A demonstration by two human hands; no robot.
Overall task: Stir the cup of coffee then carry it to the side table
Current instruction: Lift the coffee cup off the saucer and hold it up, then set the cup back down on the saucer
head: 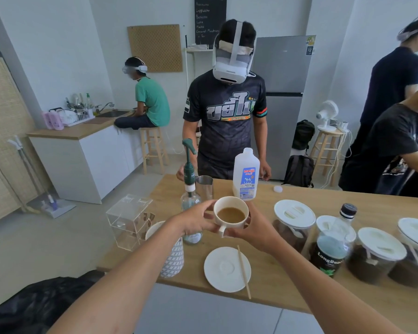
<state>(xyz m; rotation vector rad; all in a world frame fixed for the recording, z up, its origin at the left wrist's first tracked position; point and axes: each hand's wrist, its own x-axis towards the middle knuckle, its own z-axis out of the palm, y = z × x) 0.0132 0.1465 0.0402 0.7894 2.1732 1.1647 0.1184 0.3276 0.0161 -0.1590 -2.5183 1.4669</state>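
Head camera looks down over your two forearms at a light wooden table [275,292]. At its left end stands a clear acrylic box [130,220]. Just right of the box is a white tumbler with a grey triangle pattern [175,257], partly hidden by your left forearm. Next comes a clear glass bottle with a dark green pump [189,186], and a brushed steel pitcher [205,186] just beside it.

Your left hand [195,221] curls round the left side of the white ceramic cup of milky brown coffee [230,214]. The cup is in mid-frame, lifted off the table, its handle turned toward you. Your right hand [253,231] wraps the cup's right side and lower edge.

Lower in the frame lies a round white saucer [223,268]. A thin wooden stir stick [244,271] lies across its right part and reaches past the rim.

Behind the cup stands a white plastic milk jug with a blue label [246,174], and a small white cap [277,188] lies to its right. Further right are clear jars with white lids [293,215] holding brown grounds, with a dark bottle with a black cap [331,251] among them.
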